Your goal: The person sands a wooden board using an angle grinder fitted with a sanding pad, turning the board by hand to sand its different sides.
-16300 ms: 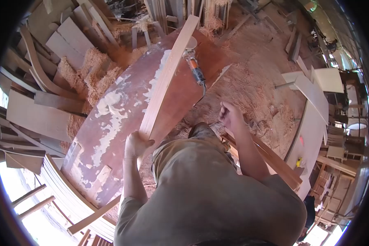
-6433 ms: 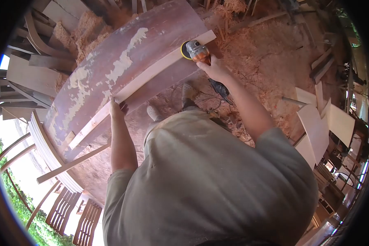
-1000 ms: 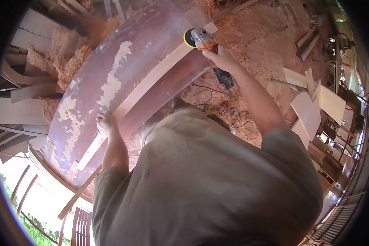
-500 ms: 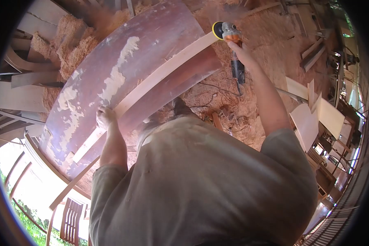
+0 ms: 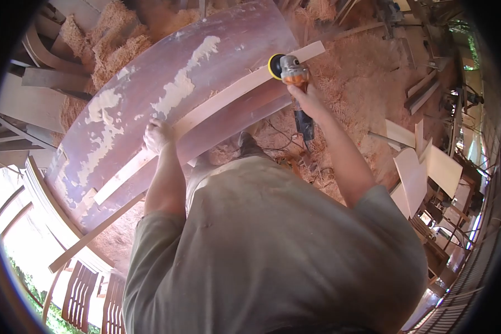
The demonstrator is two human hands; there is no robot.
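Note:
A long pale wooden strip [image 5: 222,99] lies across a large reddish-brown board [image 5: 145,83] marked with pale patches. My left hand [image 5: 159,135] is closed around the strip left of its middle, knuckles up. My right hand [image 5: 308,101] grips an orange and grey power sander [image 5: 293,71] by its body. The sander's yellow-rimmed disc [image 5: 275,66] is at the strip near its far right end; whether it touches the wood cannot be made out. The dark rear of the tool hangs below my right hand.
Wood shavings [image 5: 117,53] are heaped behind the board, beside stacked boards [image 5: 33,106] at the left. A narrow slat [image 5: 94,232] sticks out at the lower left. A cable [image 5: 281,133] lies on the shavings-covered floor. Pale panels [image 5: 411,178] lean at the right.
Since half a second ago, the sander has moved from the strip's far end back along it toward me. My left hand stays on the strip. The camera view has shifted slightly.

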